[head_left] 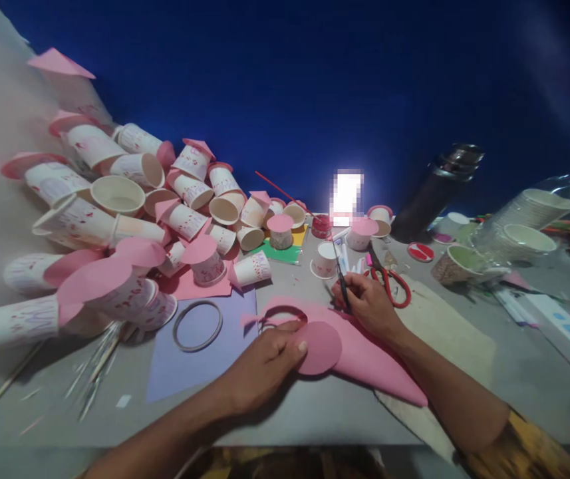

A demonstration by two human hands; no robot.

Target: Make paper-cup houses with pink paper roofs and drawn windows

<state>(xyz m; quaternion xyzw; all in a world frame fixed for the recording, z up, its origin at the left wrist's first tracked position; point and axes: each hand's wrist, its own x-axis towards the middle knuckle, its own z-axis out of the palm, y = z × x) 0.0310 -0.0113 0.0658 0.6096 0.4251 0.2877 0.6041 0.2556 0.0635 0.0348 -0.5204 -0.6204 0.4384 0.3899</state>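
Observation:
My left hand (pixel 275 356) pinches a round pink paper disc (pixel 320 349) between thumb and fingers. A larger pink paper sheet (pixel 379 369) with a curved cut-out lies under and beside the disc, its right side rolled over. My right hand (pixel 367 303) is closed around a slim dark tool (pixel 343 283) with a thin metal tip pointing up and away; its exact kind I cannot make out. Red-handled scissors (pixel 392 283) lie just beyond the right hand. Close by stands a white paper cup (pixel 324 259).
Paper cups with pink paper tops (pixel 205 259) are heaped at the left. A grey ring (pixel 197 326) rests on a lilac sheet (pixel 165 366). At the right stand a dark flask (pixel 429 196), stacked paper cups (pixel 527 216) and a white power strip (pixel 564 326). Brushes (pixel 102 359) lie front left.

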